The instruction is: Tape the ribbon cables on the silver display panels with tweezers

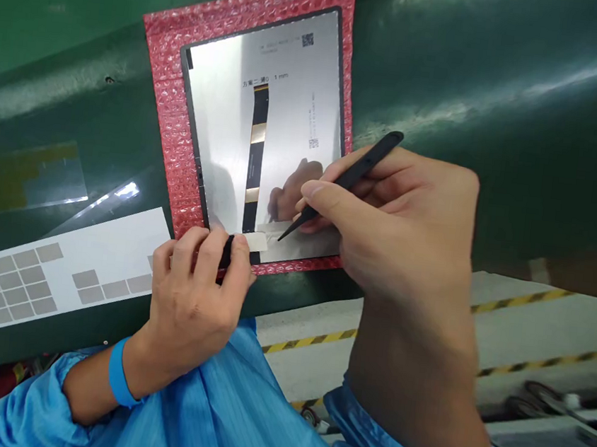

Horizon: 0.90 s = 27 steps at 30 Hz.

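Observation:
A display panel (299, 117) with a shiny metal back lies on a red bubble-wrap bag (160, 88). A black flex cable (255, 165) with gold bands runs down its middle. My right hand (395, 219) grips black tweezers (354, 172), their point down near a whitish tape strip (255, 241) at the panel's lower edge. At the lower left corner is my left hand (199, 284), its fingers curled and its thumb tip at the strip's left end. Something black shows between thumb and fingers there; what it is stays mostly hidden.
Left of the panel, a white sheet (69, 242) with rows of grey squares lies on the green table mat (447, 125). Clear film (57, 184) lies beyond it. Below the table edge, yellow-and-black floor tape (525, 302) and wheels (536, 398) are visible.

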Tool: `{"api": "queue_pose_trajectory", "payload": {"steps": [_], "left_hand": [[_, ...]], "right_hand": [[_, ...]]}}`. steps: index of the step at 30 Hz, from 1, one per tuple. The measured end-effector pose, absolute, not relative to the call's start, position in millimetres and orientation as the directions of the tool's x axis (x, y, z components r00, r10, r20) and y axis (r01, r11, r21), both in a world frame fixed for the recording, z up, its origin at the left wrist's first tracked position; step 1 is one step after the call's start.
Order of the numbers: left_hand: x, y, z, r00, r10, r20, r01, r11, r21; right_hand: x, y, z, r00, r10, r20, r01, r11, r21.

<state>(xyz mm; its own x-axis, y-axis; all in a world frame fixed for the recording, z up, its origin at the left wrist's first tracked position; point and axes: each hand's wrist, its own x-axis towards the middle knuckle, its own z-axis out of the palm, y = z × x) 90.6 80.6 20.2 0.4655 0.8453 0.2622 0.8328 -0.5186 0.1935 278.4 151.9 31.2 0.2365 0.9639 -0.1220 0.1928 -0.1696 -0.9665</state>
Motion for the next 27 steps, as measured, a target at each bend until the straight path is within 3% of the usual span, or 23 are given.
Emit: {"api": "queue_pose_trajectory", "payload": {"steps": [6, 12, 21, 25, 27], "left_hand": [[97.5, 76.0, 21.2, 0.475, 0.875, 0.098, 0.863, -0.484, 0.146], [81.8, 59.0, 22.6, 0.384, 0.920, 0.082, 0.921, -0.388, 0.043], [101.2, 71.6, 20.6, 0.552, 0.831, 0.073, 0.834, -0.551, -0.039], [91.1, 63.6, 31.9, 0.692, 0.716, 0.093, 0.716, -0.697, 0.040], [79.4, 53.6, 43.4, 0.700, 0.705, 0.111, 0.687, -0.708, 0.165]], "right_hand": [[277.7, 146.0, 20.0, 0.275, 0.958, -0.076, 0.106, -0.109, -0.988], [271.3, 138.7, 7.3, 0.364, 0.930, -0.050, 0.048, -0.072, -0.996], [293.5, 152.2, -9.6, 0.367, 0.912, -0.181, 0.034, -0.208, -0.978], [299.0, 156.2, 7.2, 0.307, 0.928, -0.211, 0.131, -0.261, -0.957], [295.1, 152.1, 21.1, 0.253, 0.943, -0.217, 0.210, -0.272, -0.939]]}}
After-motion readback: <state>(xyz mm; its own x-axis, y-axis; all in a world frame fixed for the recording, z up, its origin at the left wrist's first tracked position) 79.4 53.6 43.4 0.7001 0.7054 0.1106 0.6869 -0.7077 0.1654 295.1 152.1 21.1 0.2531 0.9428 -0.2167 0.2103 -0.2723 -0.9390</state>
